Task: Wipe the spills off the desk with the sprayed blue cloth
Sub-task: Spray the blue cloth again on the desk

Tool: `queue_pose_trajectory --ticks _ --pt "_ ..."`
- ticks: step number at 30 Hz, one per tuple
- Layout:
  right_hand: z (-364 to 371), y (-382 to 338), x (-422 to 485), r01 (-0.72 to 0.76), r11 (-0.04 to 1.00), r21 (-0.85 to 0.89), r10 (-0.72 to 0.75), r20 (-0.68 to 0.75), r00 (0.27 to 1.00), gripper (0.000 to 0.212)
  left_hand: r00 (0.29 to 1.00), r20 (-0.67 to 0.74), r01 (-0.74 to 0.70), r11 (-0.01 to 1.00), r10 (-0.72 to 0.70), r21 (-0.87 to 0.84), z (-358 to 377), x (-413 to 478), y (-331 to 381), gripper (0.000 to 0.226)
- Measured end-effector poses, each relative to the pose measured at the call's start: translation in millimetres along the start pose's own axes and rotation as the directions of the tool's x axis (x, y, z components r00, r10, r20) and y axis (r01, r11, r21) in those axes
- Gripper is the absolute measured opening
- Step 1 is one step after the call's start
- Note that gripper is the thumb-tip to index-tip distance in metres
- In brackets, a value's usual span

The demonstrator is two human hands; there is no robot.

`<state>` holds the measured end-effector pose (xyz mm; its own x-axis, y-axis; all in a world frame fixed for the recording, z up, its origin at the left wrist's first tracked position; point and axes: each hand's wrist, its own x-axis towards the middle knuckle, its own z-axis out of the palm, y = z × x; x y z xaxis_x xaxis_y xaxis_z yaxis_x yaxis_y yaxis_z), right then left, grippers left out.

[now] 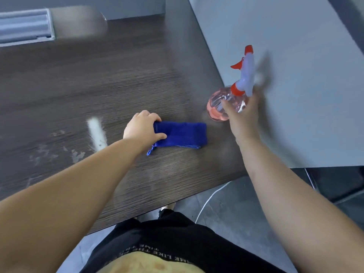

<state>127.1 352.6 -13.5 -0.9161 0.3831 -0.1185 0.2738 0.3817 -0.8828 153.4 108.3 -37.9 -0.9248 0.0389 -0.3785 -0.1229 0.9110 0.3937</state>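
in the head view, the left hand (142, 128) lies on the left end of the cloth (181, 134), fingers curled over its edge and thumb on top, gripping it against the desk (78, 85). the cloth is folded into a flat blue strip that runs from that hand toward the right hand, with a small loop (150, 151) hanging out at the corner nearest the left wrist. the right hand (243, 115) is closed around a spray bottle (226, 104) with a clear pinkish body, its white and orange trigger head (246, 73) pointing up past the fingers; the bottle is near the desk's right edge, just beyond the cloth's far end, and whether it stands on the desk or is lifted cannot be told through the blur. left of the left hand, pale smears (76, 154) and a white streak (97, 133) mark the dark wood. beyond the right hand a grey panel (295, 56) borders the desk. below both arms a white cable (208, 200) lies on the floor.
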Motion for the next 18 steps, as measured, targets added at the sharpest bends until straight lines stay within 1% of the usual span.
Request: queue_pose_trajectory --ticks 2,3,4,6,7,9,10,11,13,14,15,16,18 --pt "-1 -6 10 0.044 0.998 -0.050 -0.041 0.057 0.998 0.057 0.999 0.010 0.041 0.998 -0.041 -0.041 -4 6 -4 0.035" --pt "-3 -7 13 0.079 0.996 -0.044 -0.076 0.060 0.995 0.053 0.998 0.021 0.060 0.995 -0.058 -0.075 -7 9 -5 0.029" --pt "-5 -8 15 0.109 0.994 -0.029 -0.107 0.061 0.992 0.054 0.997 0.039 0.073 0.992 -0.070 -0.102 -10 12 -5 0.025" --pt "-11 -12 16 0.174 0.985 -0.001 -0.174 0.076 0.982 0.064 0.995 0.080 0.072 0.990 -0.062 -0.118 -14 18 -5 0.023" --pt "-13 -15 16 0.202 0.979 0.002 -0.201 0.098 0.975 0.069 0.994 0.097 0.061 0.992 -0.050 -0.113 -15 19 -5 0.023" --pt "-14 -21 18 0.266 0.963 -0.042 -0.253 0.197 0.947 0.076 0.993 0.110 0.048 0.993 -0.036 -0.109 -15 19 -5 0.026" --pt "-14 -25 18 0.302 0.951 -0.073 -0.274 0.256 0.927 0.076 0.994 0.108 0.041 0.993 -0.029 -0.112 -15 18 -6 0.030" --pt "-13 -28 18 0.316 0.944 -0.094 -0.279 0.287 0.917 0.072 0.994 0.104 0.032 0.993 -0.020 -0.116 -13 16 -7 0.036" --pt "-12 -33 18 0.360 0.924 -0.128 -0.316 0.275 0.908 0.064 0.996 0.087 0.027 0.992 -0.017 -0.119 -10 11 -10 0.048" --pt "-11 -33 18 0.404 0.902 -0.151 -0.355 0.269 0.895 0.062 0.997 0.070 0.027 0.993 -0.019 -0.115 -9 8 -11 0.050" --pt "-9 -31 16 0.434 0.889 -0.147 -0.384 0.279 0.880 0.063 0.998 0.052 0.026 0.994 -0.021 -0.106 -8 6 -13 0.050" --pt "-9 -31 12 0.427 0.898 -0.104 -0.380 0.303 0.874 0.063 0.999 0.034 0.018 0.995 -0.015 -0.099 -7 4 -14 0.047" --pt "-10 -29 1 0.350 0.937 0.008 -0.327 0.380 0.865 0.062 1.000 0.011 0.007 0.992 -0.005 -0.123 -7 -1 -17 0.045"
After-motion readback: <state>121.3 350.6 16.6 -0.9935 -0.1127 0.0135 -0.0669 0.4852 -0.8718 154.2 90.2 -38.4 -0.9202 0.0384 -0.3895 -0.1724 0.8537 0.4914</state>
